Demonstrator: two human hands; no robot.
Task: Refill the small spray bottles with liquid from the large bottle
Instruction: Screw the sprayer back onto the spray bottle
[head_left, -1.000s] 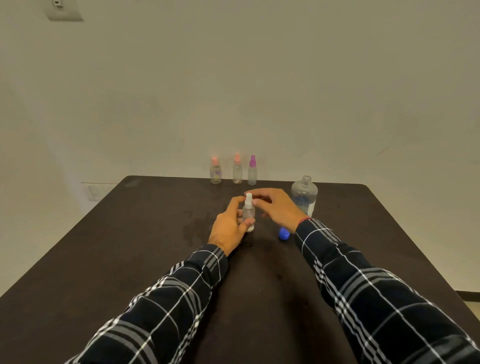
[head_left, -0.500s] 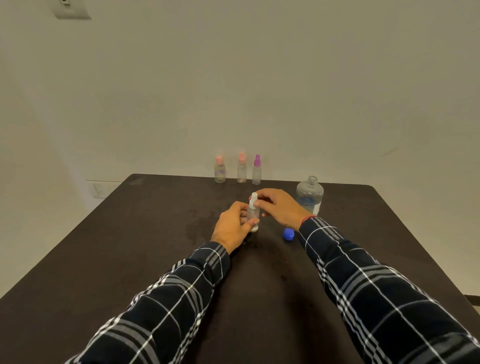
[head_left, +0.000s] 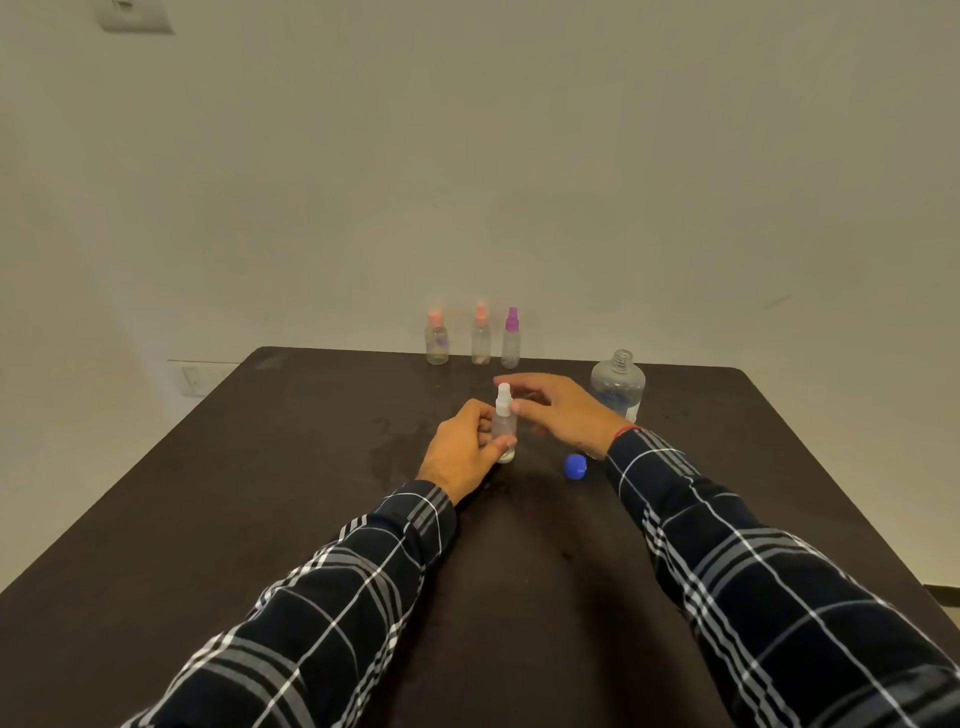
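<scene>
The dark counter (head_left: 260, 493) carries everything. A large bottle (head_left: 618, 387) stands uncapped toward its far right, just behind the right grip (head_left: 566, 410). That grip's fingers are blurred and loosely extended around the white sprayer top; I cannot tell whether they pinch it. The left grip (head_left: 462, 452) is curled round a clear spray bottle (head_left: 504, 428), which stands upright at mid-counter. Three small bottles stand in a row at the far edge: two pink-topped (head_left: 436, 340) (head_left: 481, 338) and one purple-topped (head_left: 511, 340). A blue cap (head_left: 575, 465) lies by the right wrist.
</scene>
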